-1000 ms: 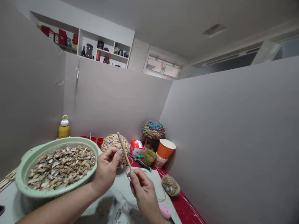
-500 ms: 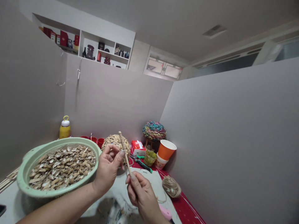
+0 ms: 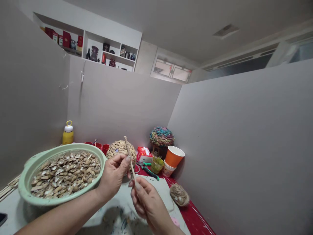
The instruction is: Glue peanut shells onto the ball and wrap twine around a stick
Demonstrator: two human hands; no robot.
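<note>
Left hand (image 3: 113, 174) and right hand (image 3: 149, 199) pinch 1 stick (image 3: 132, 168); red packet (image 3: 141, 152) markings illegible.

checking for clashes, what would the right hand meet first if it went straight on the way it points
Apart from the stick it holds, the right hand would probably meet the left hand first, up and to its left; depth is hard to judge here.

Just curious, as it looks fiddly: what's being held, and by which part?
A stick: the left hand pinches it near its middle, the right hand near its lower end.
</note>
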